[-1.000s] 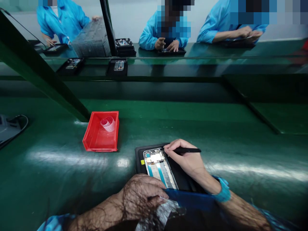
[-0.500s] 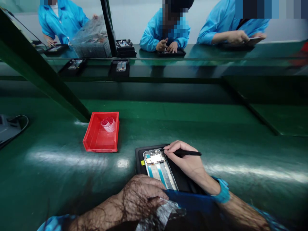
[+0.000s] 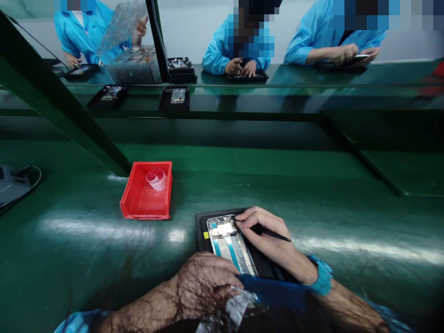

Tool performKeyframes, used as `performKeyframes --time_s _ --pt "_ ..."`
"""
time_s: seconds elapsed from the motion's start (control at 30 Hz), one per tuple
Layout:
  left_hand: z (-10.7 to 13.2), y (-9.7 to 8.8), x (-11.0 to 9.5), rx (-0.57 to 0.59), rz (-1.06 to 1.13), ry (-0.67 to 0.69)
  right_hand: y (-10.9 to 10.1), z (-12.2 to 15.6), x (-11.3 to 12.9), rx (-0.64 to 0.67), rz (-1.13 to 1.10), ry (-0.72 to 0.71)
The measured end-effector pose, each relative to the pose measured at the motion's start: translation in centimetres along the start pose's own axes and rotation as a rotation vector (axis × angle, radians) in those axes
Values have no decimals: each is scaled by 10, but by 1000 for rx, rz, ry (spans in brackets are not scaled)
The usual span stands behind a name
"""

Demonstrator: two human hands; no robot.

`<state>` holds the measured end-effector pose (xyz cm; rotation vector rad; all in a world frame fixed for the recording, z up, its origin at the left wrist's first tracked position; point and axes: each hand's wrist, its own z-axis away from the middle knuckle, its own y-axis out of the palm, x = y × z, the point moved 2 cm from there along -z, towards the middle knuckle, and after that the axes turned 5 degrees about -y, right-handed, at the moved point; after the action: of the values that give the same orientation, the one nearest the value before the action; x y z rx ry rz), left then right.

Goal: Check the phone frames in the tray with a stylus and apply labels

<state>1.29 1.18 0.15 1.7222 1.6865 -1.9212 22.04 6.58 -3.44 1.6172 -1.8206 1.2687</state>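
Note:
An opened phone frame [image 3: 229, 243] with its circuit parts showing lies in a black tray [image 3: 201, 226] near the front edge of the green bench. My right hand [image 3: 268, 233] pinches a thin black stylus [image 3: 274, 234] whose tip touches the upper right corner of the phone. My left hand [image 3: 204, 284] is curled closed at the phone's lower end, resting by a strip of clear film [image 3: 239, 303]; what its fingers hold is unclear.
A red bin [image 3: 145, 196] holding a curl of clear tape [image 3: 157, 178] stands left of the tray. A green slanted strut [image 3: 62, 106] crosses the left. Beyond a conveyor with black trays [image 3: 174, 99], three people in blue coats work. A grey device with cable [image 3: 12, 182] sits far left.
My right hand tilted the stylus downward and pressed its tip closer onto the phone's top corner. The person at far left lifted a clear plastic sheet off the stack.

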Motion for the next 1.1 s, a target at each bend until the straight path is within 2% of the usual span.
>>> performKeyframes --time_s 0.4,0.63,1.1 --pt "-2 0 0 -1 14 10 3 -1 -4 -49 -21 61" --pt "-1 1 -1 -19 13 18 2 -10 2 -131 -49 119" --pt "0 2 1 -2 14 0 3 -15 2 -145 -81 189"
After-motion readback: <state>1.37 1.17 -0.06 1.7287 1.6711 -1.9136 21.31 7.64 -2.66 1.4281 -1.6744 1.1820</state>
